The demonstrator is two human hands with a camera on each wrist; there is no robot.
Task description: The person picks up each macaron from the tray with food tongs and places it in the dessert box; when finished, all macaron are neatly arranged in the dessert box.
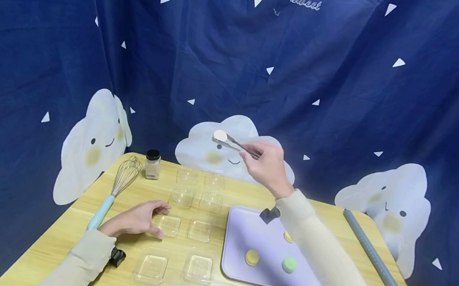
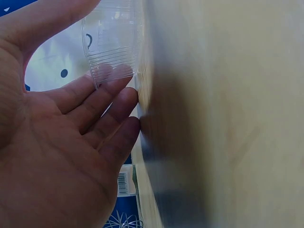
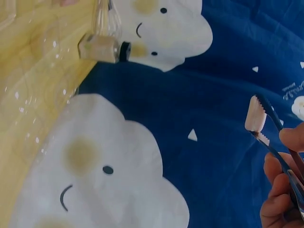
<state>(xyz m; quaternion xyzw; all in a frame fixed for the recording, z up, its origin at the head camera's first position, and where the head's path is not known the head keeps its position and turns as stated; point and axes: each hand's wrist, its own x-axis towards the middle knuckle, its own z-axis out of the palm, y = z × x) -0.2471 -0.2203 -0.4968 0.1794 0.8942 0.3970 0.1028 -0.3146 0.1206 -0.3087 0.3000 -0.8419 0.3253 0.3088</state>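
My right hand [image 1: 267,165] grips a pair of metal tongs [image 1: 238,143], raised high above the far side of the table. A white round disc, like a small cake or macaron [image 1: 220,136], is pinched between the toothed tips; its thick edge shows in the right wrist view. Low on the table, my left hand [image 1: 135,220] curves its thumb and fingers around the left side of a clear plastic box [image 1: 171,227]. In the left wrist view, the fingertips lie against the ribbed wall of this box [image 2: 111,52], and the thumb's tip is out of frame.
Several more clear boxes [image 1: 198,269] stand in two columns. Right of them, a lilac tray [image 1: 235,276] bears yellow discs [image 1: 252,258] and a green one [image 1: 289,264]. A whisk [image 1: 102,211] and a black-lidded jar [image 1: 152,166] stand left; a grey rod [image 1: 370,251] lies right.
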